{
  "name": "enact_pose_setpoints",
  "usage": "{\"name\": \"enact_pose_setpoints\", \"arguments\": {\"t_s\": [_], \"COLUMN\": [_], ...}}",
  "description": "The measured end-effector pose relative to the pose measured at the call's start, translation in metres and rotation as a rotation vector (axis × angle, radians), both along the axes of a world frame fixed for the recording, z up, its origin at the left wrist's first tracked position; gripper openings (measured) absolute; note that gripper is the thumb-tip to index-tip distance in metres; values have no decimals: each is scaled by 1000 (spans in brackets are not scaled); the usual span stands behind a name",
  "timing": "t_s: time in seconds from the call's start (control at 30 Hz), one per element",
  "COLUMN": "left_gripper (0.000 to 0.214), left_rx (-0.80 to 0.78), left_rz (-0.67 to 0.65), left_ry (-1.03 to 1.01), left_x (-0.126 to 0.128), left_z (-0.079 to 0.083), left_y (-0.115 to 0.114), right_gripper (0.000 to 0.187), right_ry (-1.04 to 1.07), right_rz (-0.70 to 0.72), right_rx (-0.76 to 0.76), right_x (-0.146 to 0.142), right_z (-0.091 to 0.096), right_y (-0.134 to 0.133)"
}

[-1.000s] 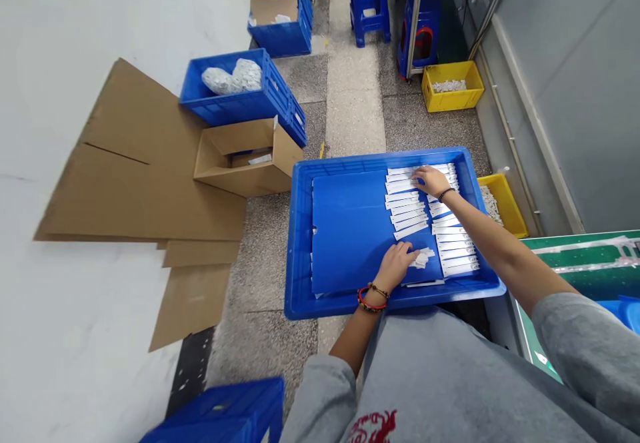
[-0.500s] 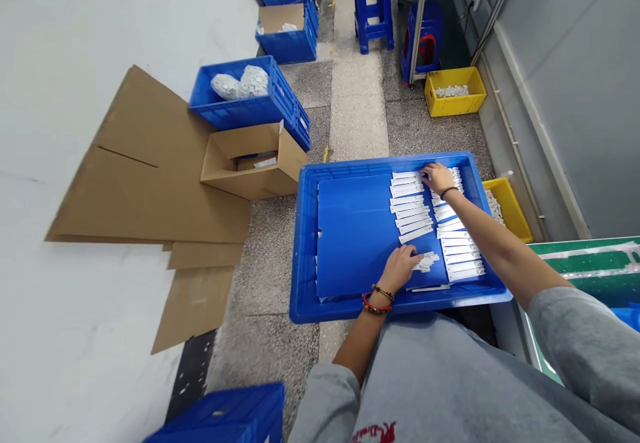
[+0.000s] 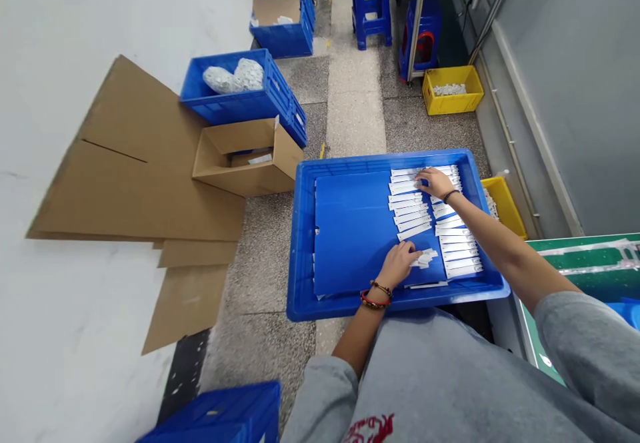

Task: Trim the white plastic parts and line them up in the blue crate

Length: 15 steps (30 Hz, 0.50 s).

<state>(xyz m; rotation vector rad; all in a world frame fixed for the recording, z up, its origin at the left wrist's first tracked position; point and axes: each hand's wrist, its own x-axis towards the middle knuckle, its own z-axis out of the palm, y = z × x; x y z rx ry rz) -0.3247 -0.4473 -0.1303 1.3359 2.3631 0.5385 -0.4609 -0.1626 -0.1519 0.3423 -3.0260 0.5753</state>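
White strips [image 3: 407, 206] partly hidden under right hand [image 3: 435, 184], grip open, left hand [image 3: 397, 264] against small strip pile [image 3: 424, 258], grip unclear

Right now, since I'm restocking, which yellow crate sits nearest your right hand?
The yellow crate just beside the blue tray, right of your right hand. The other yellow crate lies farther ahead, near the blue stools.
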Motion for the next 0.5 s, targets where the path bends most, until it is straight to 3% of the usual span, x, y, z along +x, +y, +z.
{"name": "enact_pose_setpoints", "arguments": {"t_s": [0.5], "left_gripper": [45], "left_rx": [30], "left_rz": [-67], "left_ry": [-2], "left_x": [-3], "left_z": [-3], "left_y": [2], "right_gripper": [22], "right_ry": [-71], "right_rz": [61], "right_rx": [5], "right_x": [30], "right_z": [3], "right_y": [-12]}}
